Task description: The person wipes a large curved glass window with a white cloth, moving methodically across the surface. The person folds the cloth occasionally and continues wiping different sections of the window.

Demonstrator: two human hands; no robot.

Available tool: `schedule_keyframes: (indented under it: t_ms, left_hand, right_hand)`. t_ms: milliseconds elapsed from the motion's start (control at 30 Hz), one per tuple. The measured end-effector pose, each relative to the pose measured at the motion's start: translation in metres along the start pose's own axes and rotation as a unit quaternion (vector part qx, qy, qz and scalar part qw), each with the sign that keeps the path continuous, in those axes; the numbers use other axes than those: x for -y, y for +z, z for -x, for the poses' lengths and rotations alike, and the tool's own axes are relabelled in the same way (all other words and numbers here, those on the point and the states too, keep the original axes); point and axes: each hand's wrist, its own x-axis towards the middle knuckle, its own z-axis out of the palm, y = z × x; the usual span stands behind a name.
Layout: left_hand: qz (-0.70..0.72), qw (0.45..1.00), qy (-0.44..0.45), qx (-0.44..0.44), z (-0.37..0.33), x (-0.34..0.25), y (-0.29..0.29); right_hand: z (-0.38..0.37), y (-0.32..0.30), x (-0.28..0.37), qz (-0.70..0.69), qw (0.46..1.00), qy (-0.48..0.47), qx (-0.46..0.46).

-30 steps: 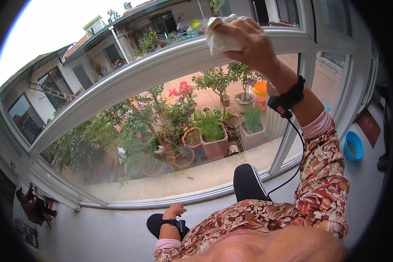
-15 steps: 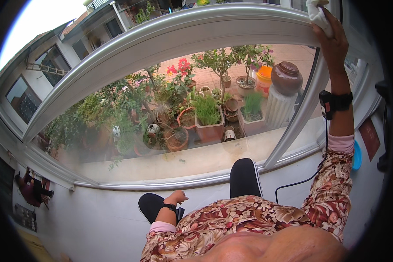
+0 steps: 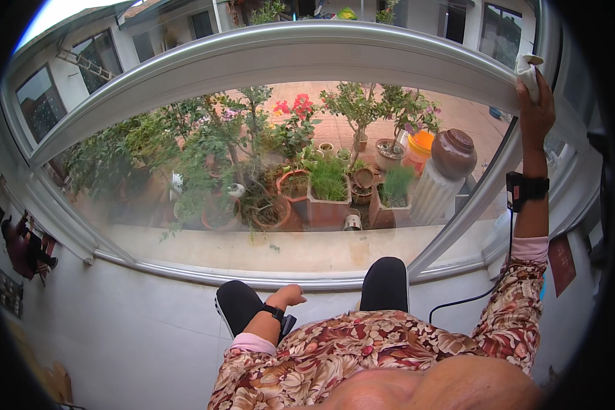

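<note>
My raised right hand [image 3: 538, 109] grips a crumpled white cloth [image 3: 526, 76] against the white window frame [image 3: 417, 51] at its upper right corner. A small round off-white disc [image 3: 533, 59] shows just above the cloth; what it belongs to I cannot tell. Below, the large glass pane [image 3: 253, 205] has a hazy lower left part. My left hand [image 3: 287, 296] is down beside my left black shoe [image 3: 239, 306], its fingers loosely curled with nothing visible in them. Both wrists wear black straps.
Beyond the glass are potted plants [image 3: 329, 184], an orange bucket [image 3: 419, 147] and a brown jar [image 3: 454, 154] on a pale column. A black cable [image 3: 465, 301] hangs from my right wrist. Another person [image 3: 27, 249] sits far left. A dark red panel [image 3: 562, 266] is at right.
The whole view has shifted, with more of the courtyard showing at the top. My right hand and the cloth appear lower, still by the frame's corner. My left hand stays near the shoe.
</note>
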Motion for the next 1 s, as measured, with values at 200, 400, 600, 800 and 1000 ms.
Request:
schedule_keyframes:
  t_ms: [200,400,600,800,1000]
  left_hand:
    - [-0.023,1.000,-0.007,0.001,0.025,-0.001,-0.005]
    - [-0.007,0.998,0.022,-0.065,0.045,-0.015,-0.012]
    - [0.021,0.997,0.039,-0.070,0.060,-0.033,-0.026]
    - [0.029,0.996,0.052,-0.069,0.076,-0.042,-0.032]
    - [0.062,0.996,-0.019,-0.062,0.097,-0.044,-0.042]
  right_hand:
    - [-0.018,-0.006,0.063,0.006,0.999,-0.019,-0.042]
    - [-0.069,-0.007,0.198,-0.124,0.986,-0.098,-0.060]
    - [-0.122,-0.013,0.351,-0.215,0.965,-0.138,-0.053]
    - [-0.165,-0.017,0.482,-0.272,0.950,-0.154,0.008]
    - [-0.203,-0.010,0.562,-0.409,0.900,-0.147,0.021]
